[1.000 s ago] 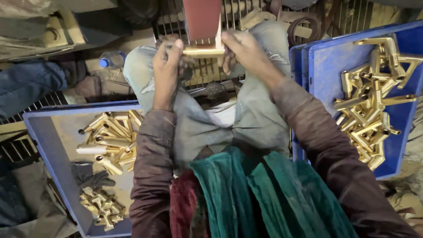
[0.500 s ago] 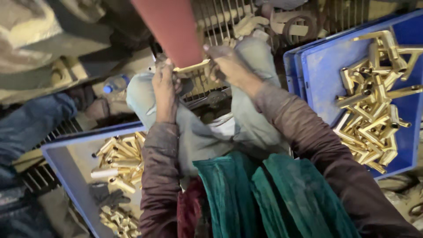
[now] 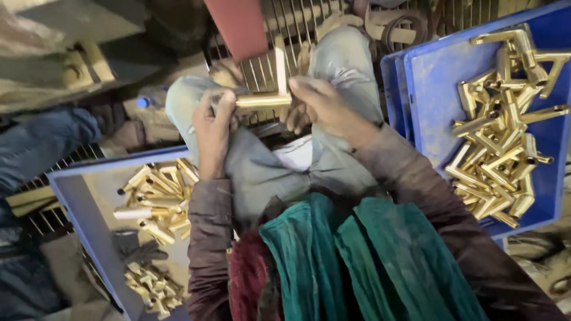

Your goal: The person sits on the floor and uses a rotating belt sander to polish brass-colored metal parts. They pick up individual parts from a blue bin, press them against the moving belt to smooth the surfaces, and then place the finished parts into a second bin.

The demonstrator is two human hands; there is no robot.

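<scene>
Both my hands hold one brass L-shaped fitting [image 3: 270,92] above my knees. My left hand [image 3: 213,128] grips its horizontal arm at the left end. My right hand [image 3: 321,107] holds the corner end, with the other arm of the fitting pointing up. A red sanding belt [image 3: 238,25] hangs just above and left of the fitting, not touching it. A blue tray [image 3: 437,77] on my right holds several shiny brass fittings [image 3: 502,125]. Another blue tray [image 3: 80,205] on my left holds several duller brass fittings [image 3: 157,196].
A metal grate [image 3: 297,30] lies on the floor beyond my knees. A dark glove [image 3: 134,249] lies in the left tray beside small brass pieces [image 3: 148,288]. A person's blue-sleeved arm [image 3: 41,142] is at the left. A green cloth [image 3: 357,261] covers my lap.
The fitting has come off the red belt and been lowered toward my knees. The belt now sits up and to the left of it. The view has shifted.
</scene>
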